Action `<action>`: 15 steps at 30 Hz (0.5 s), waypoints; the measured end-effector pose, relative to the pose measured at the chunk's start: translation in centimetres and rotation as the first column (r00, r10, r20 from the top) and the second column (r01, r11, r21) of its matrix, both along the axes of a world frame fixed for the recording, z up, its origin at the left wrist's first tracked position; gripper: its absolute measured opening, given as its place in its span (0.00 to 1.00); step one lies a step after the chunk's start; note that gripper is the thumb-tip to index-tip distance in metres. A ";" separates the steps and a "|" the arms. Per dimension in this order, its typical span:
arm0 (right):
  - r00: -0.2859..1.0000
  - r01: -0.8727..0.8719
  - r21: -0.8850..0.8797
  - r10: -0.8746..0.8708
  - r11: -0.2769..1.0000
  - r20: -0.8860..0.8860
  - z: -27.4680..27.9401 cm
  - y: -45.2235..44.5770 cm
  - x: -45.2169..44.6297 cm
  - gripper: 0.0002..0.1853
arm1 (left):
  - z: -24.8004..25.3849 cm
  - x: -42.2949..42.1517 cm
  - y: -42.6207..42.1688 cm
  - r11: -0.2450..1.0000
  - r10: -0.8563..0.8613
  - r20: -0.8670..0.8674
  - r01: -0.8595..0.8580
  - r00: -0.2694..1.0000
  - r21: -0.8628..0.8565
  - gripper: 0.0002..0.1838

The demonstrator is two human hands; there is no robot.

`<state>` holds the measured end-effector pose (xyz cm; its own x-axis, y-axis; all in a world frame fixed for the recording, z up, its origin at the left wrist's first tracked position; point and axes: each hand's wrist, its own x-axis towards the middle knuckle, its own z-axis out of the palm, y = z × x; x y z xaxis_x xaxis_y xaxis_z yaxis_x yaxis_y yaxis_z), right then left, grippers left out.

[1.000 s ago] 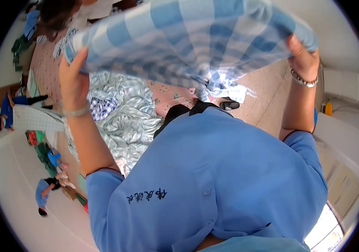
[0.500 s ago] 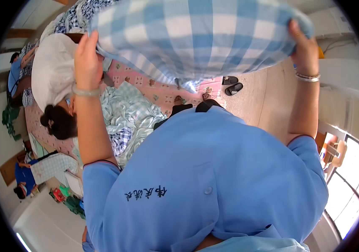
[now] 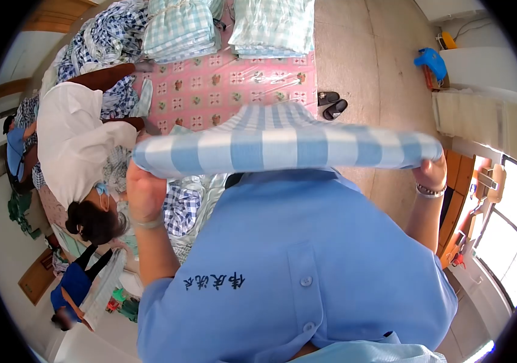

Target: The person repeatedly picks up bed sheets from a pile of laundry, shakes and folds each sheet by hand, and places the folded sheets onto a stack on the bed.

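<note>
A blue-and-white checked cloth [image 3: 279,148] is stretched wide in front of my chest, its far part sloping down and away. My left hand [image 3: 146,186] grips its left end, the fingers partly hidden by the fabric. At the right end, my right hand [image 3: 431,172] is closed on the cloth, thumb near the edge. Below the cloth, beside my left forearm, lie a dark blue checked cloth [image 3: 181,209] and pale green crumpled fabric [image 3: 210,196].
Folded checked stacks [image 3: 180,33] [image 3: 272,27] rest on a pink patterned mat [image 3: 192,91]. Black slippers [image 3: 335,109] lie right of it. A person in white [image 3: 80,139] bends at left; people in blue [image 3: 71,293] [image 3: 16,148] are farther off. A blue stool [image 3: 431,63] stands at right.
The cloth has come down from the top of the view and its near edge is now taut between my lowered hands. The view has shifted, showing the folded stacks.
</note>
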<state>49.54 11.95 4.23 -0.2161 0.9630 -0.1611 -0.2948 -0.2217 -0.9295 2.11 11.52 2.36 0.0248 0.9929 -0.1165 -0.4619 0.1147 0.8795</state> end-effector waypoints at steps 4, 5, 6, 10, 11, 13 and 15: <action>0.958 -0.048 -0.014 0.050 0.999 0.281 0.3 1.6 2.8 0.15 | -0.2 -2.4 1.4 0.989 -0.148 -0.400 0.143 0.905 -0.043 0.18; 0.984 -0.027 0.094 0.010 0.995 0.181 1.2 1.9 2.9 0.15 | 0.6 -2.0 2.0 0.990 -0.033 -0.346 0.078 0.938 0.116 0.17; 0.983 0.049 0.262 -0.092 0.964 0.156 2.1 2.8 2.9 0.16 | 1.6 -1.4 2.8 0.965 0.071 -0.271 0.003 0.960 0.264 0.17; 0.883 0.264 0.060 -0.266 0.963 0.387 3.9 13.1 0.0 0.20 | 4.6 2.9 14.8 0.998 0.007 -0.389 0.017 0.921 0.057 0.14; 0.928 0.100 0.024 -0.102 0.995 0.358 1.8 18.0 1.3 0.17 | 2.4 2.7 19.4 0.990 -0.119 -0.243 0.133 0.963 0.039 0.13; 0.950 0.084 0.042 -0.093 0.996 0.299 0.9 24.7 2.2 0.18 | 1.9 3.4 26.2 0.987 -0.133 -0.214 0.149 0.968 0.063 0.13; 0.936 0.179 0.197 -0.229 0.964 0.269 4.8 26.6 1.1 0.15 | 6.0 5.9 29.6 0.951 -0.117 -0.203 0.169 0.972 0.260 0.12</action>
